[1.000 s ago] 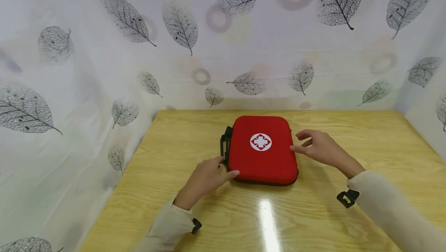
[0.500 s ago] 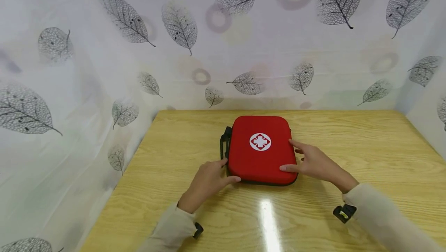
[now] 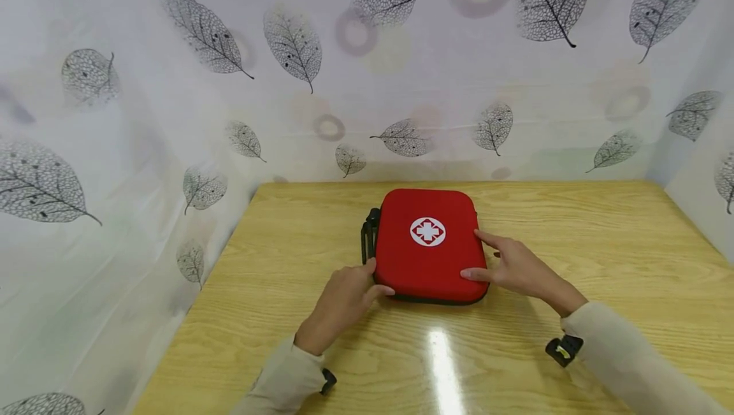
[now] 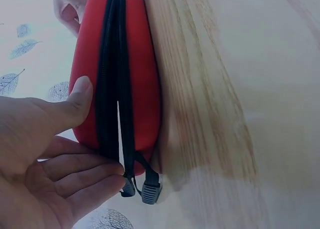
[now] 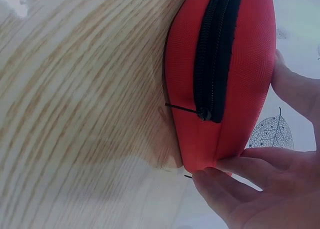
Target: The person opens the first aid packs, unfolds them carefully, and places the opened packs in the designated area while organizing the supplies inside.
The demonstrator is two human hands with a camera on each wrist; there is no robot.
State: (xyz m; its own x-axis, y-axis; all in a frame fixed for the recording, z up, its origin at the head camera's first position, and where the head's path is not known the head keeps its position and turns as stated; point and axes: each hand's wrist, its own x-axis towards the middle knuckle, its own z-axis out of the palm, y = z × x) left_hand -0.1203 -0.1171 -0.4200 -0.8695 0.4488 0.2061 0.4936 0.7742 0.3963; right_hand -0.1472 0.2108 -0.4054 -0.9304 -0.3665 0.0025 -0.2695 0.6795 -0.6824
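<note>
A red first-aid case with a white cross emblem lies flat on the wooden table, its black strap handle on the left side. My left hand holds the near left corner: the thumb is on the red lid, the fingers at the side by the strap. In the left wrist view those fingers reach the strap near its grey-black buckles. Across from it, my right hand holds the right side, thumb on the lid and fingers along the edge. A black zipper with a thin pull cord shows in the right wrist view.
The wooden table reaches to a leaf-patterned curtain at the back, with more of it along the left and right. A bright light reflection lies on the wood in front of the case.
My right hand has come in from the right and slid nearer, its thumb now on the lid. My left hand has shifted slightly closer round the corner. The case has barely moved.
</note>
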